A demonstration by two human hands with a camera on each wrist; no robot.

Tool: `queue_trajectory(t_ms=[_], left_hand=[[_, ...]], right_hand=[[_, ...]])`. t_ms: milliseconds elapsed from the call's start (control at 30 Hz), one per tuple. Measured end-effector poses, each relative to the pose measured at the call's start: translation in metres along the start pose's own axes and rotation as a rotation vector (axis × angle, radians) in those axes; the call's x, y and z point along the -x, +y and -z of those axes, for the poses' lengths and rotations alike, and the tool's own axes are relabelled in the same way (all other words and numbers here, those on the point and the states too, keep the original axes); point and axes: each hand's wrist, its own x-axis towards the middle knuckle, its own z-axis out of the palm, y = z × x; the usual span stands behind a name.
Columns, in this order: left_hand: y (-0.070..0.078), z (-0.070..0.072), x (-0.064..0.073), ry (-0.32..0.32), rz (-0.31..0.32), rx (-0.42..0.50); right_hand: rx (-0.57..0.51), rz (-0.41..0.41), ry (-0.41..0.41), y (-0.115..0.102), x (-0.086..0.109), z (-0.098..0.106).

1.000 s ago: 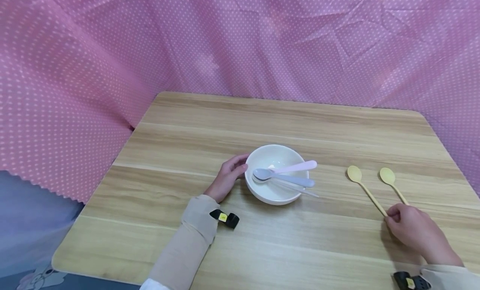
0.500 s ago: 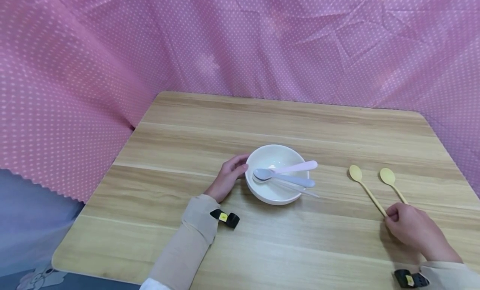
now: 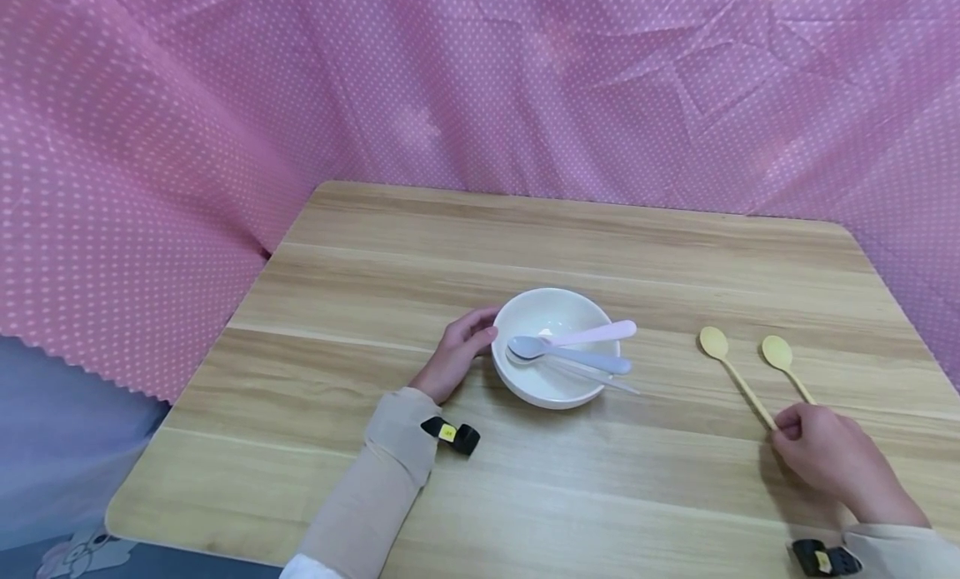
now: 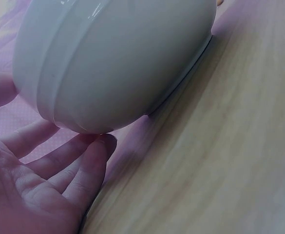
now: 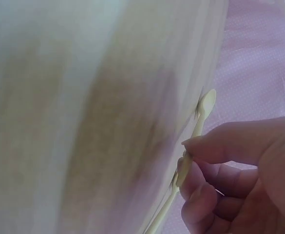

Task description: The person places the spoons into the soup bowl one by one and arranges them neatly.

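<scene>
My left hand (image 3: 457,354) holds the side of a white bowl (image 3: 555,400). In the left wrist view, the thumb is at the rim and the fingertips reach the curved wall of the bowl (image 4: 123,63). Inside it lean a pink-handled spoon (image 3: 588,334), a blue-lilac spoon (image 3: 577,358) and a thin pale utensil (image 3: 618,385), handles over the right rim. At the right, my right hand (image 3: 836,458) pinches the handle end of a yellow spoon (image 3: 713,342). A second yellow spoon (image 3: 777,352) lies just right of it, its handle end hidden by my hand.
The wood-grain table (image 3: 570,246) has rounded corners. Pink dotted cloth (image 3: 480,87) hangs behind it and at both sides. Blue cloth (image 3: 75,446) shows beyond its left edge. Small black devices are strapped to both wrists.
The pinched yellow spoon's head has shifted slightly to the right. My right hand keeps its pinch, and the left hand and bowl stay practically in place.
</scene>
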Motion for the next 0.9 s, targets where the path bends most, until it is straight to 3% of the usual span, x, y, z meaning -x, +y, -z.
queue_trajectory(t_ms=[233, 467, 667, 900], left_hand=[[0.005, 0.001, 0.001, -0.028, 0.027, 0.004], [0.03, -0.002, 0.014, -0.04, 0.032, -0.022], [0.027, -0.002, 0.015, -0.042, 0.022, -0.021], [0.023, -0.001, 0.015, -0.043, 0.013, -0.018]], right_hand=[[0.004, 0.001, 0.024, -0.007, -0.001, 0.004], [-0.015, 0.017, 0.052, -0.013, 0.001, 0.005], [-0.024, 0.037, 0.102, -0.021, 0.003, 0.006], [-0.012, 0.116, 0.204, -0.036, 0.006, 0.008]])
